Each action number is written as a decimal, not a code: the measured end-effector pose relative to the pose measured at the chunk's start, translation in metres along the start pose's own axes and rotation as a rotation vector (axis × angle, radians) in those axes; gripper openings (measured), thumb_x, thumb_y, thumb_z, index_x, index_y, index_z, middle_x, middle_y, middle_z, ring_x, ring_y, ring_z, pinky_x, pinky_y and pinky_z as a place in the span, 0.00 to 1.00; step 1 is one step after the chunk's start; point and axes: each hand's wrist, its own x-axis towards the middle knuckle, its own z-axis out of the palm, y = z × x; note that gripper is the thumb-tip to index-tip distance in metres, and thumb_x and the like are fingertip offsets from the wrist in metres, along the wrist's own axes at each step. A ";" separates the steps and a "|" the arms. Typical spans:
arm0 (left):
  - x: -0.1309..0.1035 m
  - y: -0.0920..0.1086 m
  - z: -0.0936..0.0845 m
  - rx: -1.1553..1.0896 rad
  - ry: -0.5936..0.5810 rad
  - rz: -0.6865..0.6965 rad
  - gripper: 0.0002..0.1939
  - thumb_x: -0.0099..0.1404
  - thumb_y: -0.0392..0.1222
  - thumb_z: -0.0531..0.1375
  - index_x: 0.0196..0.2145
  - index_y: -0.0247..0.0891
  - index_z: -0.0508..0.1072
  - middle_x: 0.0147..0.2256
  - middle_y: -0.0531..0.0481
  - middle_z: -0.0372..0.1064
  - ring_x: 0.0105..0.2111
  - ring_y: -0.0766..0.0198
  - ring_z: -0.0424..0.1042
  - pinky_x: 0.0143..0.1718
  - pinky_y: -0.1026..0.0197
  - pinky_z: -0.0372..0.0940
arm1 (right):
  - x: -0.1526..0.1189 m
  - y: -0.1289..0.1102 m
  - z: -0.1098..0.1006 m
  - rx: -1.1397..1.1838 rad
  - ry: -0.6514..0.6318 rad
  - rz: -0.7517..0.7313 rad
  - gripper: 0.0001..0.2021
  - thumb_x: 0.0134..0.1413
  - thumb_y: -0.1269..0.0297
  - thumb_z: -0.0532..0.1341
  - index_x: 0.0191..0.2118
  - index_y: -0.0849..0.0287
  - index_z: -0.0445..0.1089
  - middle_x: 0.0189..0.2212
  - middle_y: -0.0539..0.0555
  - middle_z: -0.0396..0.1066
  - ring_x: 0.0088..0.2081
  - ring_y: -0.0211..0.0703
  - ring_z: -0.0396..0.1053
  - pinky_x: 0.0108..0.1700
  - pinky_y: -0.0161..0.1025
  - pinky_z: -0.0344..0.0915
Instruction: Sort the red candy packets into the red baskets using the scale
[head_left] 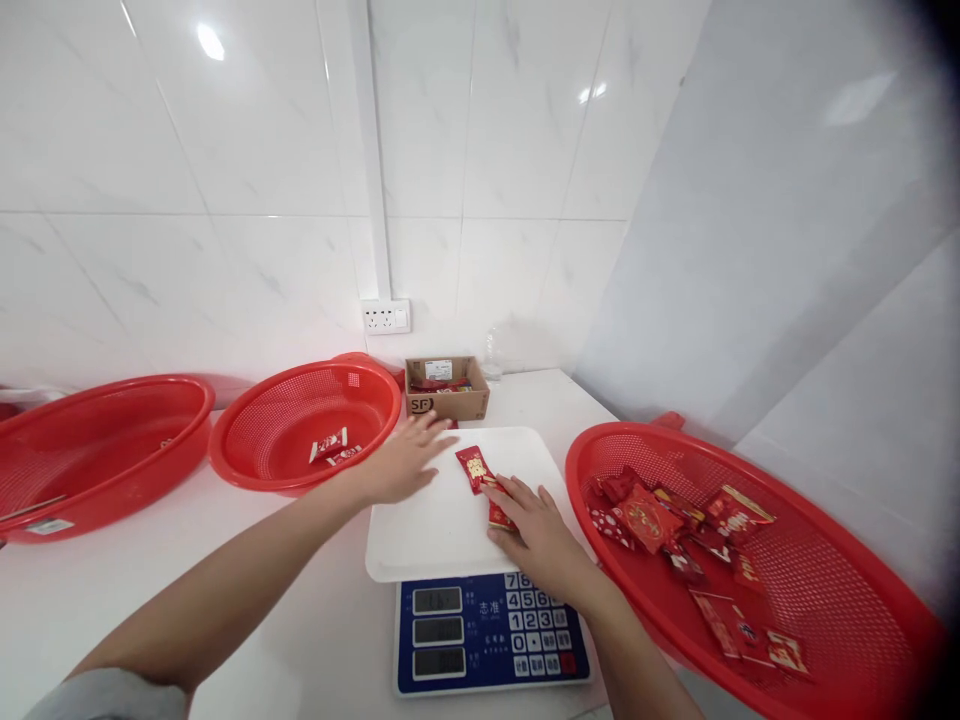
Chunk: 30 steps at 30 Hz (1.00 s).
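Observation:
My right hand point(546, 545) is over the right part of the white weighing pan point(420, 530). Its thumb and index finger lie on either side of a small red snack packet point(500, 517), partly covered by the hand. A second red packet with gold lettering point(474, 467) lies flat on the pan, just beyond those fingertips. My left hand point(405, 462) hovers at the left edge of the pan, fingers spread, holding nothing. Below the pan is the blue keypad panel of the scale point(491, 635); its display digits are too faint to read.
A large red basket point(847, 600) with several red packets stands at the right. To the left, a round red basket point(247, 440) holds a few red-and-white packets, beside another red basket point(150, 505). An open cardboard box point(461, 404) sits behind the pan, near the wall socket point(386, 317).

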 end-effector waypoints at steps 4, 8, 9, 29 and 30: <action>0.025 0.031 0.021 -0.079 -0.067 0.179 0.28 0.60 0.28 0.53 0.57 0.42 0.62 0.61 0.46 0.59 0.64 0.54 0.48 0.63 0.47 0.44 | 0.000 0.002 0.002 0.016 0.037 -0.024 0.27 0.60 0.63 0.49 0.65 0.54 0.51 0.65 0.54 0.51 0.66 0.49 0.45 0.65 0.57 0.37; 0.039 0.033 0.031 -0.192 -0.050 0.151 0.17 0.62 0.30 0.52 0.47 0.37 0.70 0.49 0.41 0.67 0.53 0.51 0.64 0.55 0.48 0.57 | -0.001 0.003 0.003 0.065 0.091 -0.041 0.27 0.59 0.70 0.47 0.65 0.59 0.50 0.64 0.55 0.55 0.65 0.47 0.49 0.65 0.56 0.38; 0.040 0.032 0.032 -0.228 -0.039 0.123 0.15 0.62 0.31 0.52 0.45 0.37 0.70 0.48 0.40 0.68 0.51 0.50 0.65 0.54 0.46 0.58 | -0.002 0.003 0.003 0.086 0.110 -0.036 0.26 0.59 0.71 0.46 0.64 0.60 0.52 0.63 0.57 0.57 0.64 0.47 0.51 0.65 0.55 0.39; -0.029 0.080 -0.001 -1.564 -0.298 -0.137 0.25 0.53 0.55 0.67 0.40 0.37 0.63 0.34 0.52 0.65 0.31 0.65 0.69 0.33 0.57 0.67 | -0.016 -0.037 -0.012 0.738 0.293 -0.129 0.12 0.60 0.55 0.54 0.37 0.58 0.69 0.29 0.51 0.71 0.31 0.40 0.68 0.33 0.35 0.65; -0.033 0.078 -0.001 -1.563 -0.275 -0.128 0.25 0.54 0.54 0.67 0.39 0.37 0.63 0.33 0.52 0.65 0.31 0.65 0.69 0.33 0.58 0.67 | -0.018 -0.037 -0.013 0.705 0.291 -0.155 0.13 0.61 0.56 0.52 0.37 0.57 0.70 0.29 0.51 0.72 0.31 0.40 0.68 0.34 0.35 0.65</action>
